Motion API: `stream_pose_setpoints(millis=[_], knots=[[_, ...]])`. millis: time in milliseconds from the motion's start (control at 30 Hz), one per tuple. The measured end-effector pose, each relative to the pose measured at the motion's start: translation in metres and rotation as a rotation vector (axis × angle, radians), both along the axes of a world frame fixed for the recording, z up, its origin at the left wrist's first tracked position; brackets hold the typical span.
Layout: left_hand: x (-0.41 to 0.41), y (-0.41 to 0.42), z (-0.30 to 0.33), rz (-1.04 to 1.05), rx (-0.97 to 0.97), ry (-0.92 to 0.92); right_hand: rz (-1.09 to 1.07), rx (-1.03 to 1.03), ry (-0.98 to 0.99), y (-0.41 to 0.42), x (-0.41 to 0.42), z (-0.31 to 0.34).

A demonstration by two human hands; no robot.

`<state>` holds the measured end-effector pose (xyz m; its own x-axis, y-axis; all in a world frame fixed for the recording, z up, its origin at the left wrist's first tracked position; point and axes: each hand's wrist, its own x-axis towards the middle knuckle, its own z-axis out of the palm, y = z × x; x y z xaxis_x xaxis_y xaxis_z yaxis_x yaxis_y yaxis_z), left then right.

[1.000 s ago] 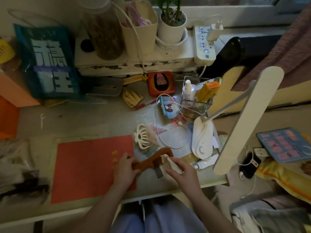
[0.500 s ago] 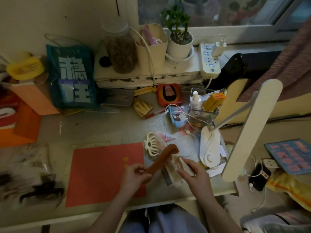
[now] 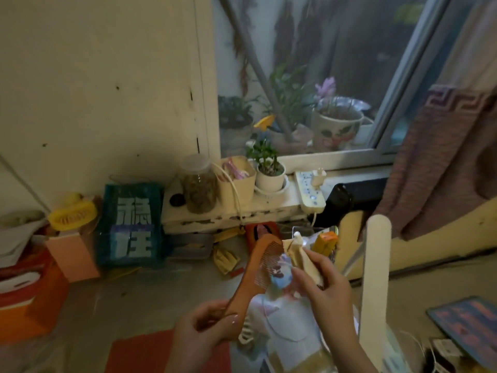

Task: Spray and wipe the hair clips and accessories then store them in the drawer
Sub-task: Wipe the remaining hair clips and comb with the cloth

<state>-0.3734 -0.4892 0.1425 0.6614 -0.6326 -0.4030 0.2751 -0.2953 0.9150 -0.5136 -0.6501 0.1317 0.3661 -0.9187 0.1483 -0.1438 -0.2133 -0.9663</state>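
left hand (image 3: 200, 335) is low in the frame, fingers and thumb curled round the handle of the wooden comb (image 3: 258, 267), and the comb is lifted off the desk, tilting up and to the right with its fine teeth facing the other hand. right hand (image 3: 326, 289) is up beside it, fingers folded over a beige cloth (image 3: 297, 255), the bunched top of that cloth sitting right at the comb's upper teeth; touching or just short of it is hard to call from here. both wrists run off the bottom edge. below the comb, a white claw clip (image 3: 246, 333) peeks out, mostly covered by the left hand, lying by the red mat (image 3: 139, 351) on the desk (image 3: 129, 300). the white lamp arm (image 3: 376, 278) stands up on the right and cuts across what lies behind it. a spray bottle (image 3: 298, 236) shows only its white top behind the cloth. the light is dim and the desk items under the hands blur into pale shapes. no drawer is to be made out.
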Motion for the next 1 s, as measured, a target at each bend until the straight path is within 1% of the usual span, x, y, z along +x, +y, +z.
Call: stream_pose_setpoints(millis=[133, 167, 267, 300, 367, 433, 567, 667, 767, 867, 1000], knots=[[0.002, -0.002, 0.039, -0.072, -0.010, -0.061, -0.052, -0.160, -0.063, -0.009, 0.005, 0.038], [0.005, 0.000, 0.050, -0.127, -0.034, -0.027, -0.050, -0.206, -0.071, -0.010, 0.008, 0.048], [0.012, 0.010, 0.079, -0.373, -0.123, 0.150, -0.035, -0.361, -0.044, -0.009, 0.018, 0.071], [0.012, 0.010, 0.084, -0.395, -0.158, 0.124, -0.033, -0.405, -0.022, -0.008, 0.022, 0.076], [0.010, 0.001, 0.087, -0.342, -0.178, -0.020, -0.023, -0.465, 0.004, -0.006, 0.029, 0.082], [0.005, -0.006, 0.085, -0.221, -0.163, -0.128, 0.010, -0.505, 0.005, -0.003, 0.034, 0.087], [0.012, -0.009, 0.083, -0.207, -0.207, -0.120, 0.063, -0.602, -0.017, 0.000, 0.038, 0.092], [0.016, -0.005, 0.089, -0.305, -0.224, -0.061, 0.055, -0.658, -0.003, -0.001, 0.039, 0.098], [0.017, -0.003, 0.090, -0.292, -0.220, -0.069, 0.045, -0.682, 0.038, 0.000, 0.039, 0.100], [0.014, -0.001, 0.092, -0.270, -0.228, -0.058, 0.060, -0.817, 0.093, 0.003, 0.040, 0.095], [0.010, -0.002, 0.093, -0.211, -0.254, -0.046, 0.117, -0.882, 0.130, 0.014, 0.042, 0.085]])
